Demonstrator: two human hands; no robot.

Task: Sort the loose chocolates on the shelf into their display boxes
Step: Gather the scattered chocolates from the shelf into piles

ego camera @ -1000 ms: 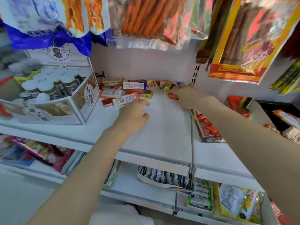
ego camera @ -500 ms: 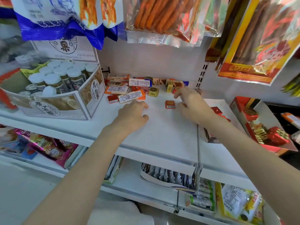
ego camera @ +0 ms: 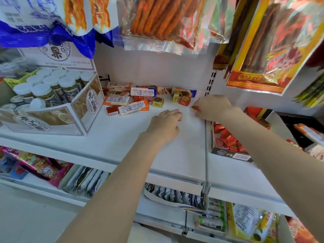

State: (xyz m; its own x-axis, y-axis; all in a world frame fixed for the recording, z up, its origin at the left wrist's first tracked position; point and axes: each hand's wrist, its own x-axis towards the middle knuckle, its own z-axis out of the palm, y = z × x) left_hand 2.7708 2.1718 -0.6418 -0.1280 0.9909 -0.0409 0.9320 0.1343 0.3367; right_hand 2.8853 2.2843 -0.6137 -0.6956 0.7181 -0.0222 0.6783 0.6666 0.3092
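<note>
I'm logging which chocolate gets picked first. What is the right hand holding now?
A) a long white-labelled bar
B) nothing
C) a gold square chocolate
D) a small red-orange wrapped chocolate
D: the right hand pinches a small red-orange wrapped chocolate at its fingertips just above the shelf, while the gold square chocolate lies untouched in the pile.

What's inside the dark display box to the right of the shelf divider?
The dark display box holds red-wrapped chocolates, loosely piled. The right forearm covers its far right side, so whatever lies there is hidden.
</note>
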